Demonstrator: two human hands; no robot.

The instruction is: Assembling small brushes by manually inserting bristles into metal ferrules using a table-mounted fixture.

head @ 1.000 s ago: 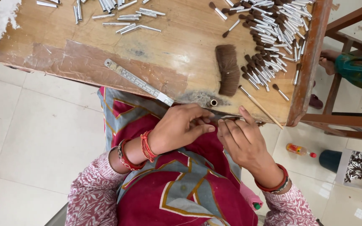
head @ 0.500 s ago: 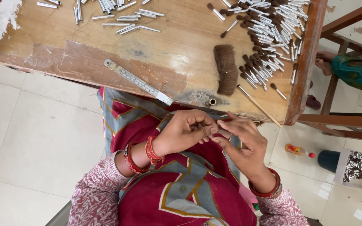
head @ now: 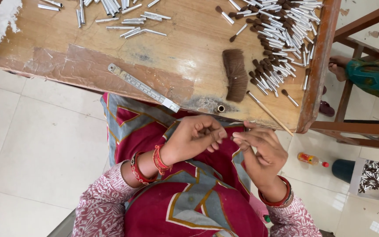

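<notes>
My left hand [head: 194, 139] and my right hand [head: 262, 151] meet over my lap, just below the wooden table's [head: 176, 66] near edge. Their fingertips pinch a small thin piece [head: 230, 137] between them; it is too small to tell what it is. On the table nearest the hands lie a small brass ring [head: 220, 108], a thin wooden stick [head: 269, 113] and a brown bundle of bristle hair [head: 235, 74]. A pile of silver tubes tipped with brown tufts [head: 281, 39] fills the far right corner.
A metal ruler [head: 143, 87] lies slantwise near the table edge, with bare silver tubes [head: 123, 19] scattered behind it. On the floor at right stand a small bottle [head: 311, 159] and a white box of dark pieces [head: 373, 177]. Another person's foot [head: 339, 66] rests beyond a wooden frame [head: 352, 127].
Both hands have drawn back from the table edge toward my lap, and the fingertips have closed together on the small piece.
</notes>
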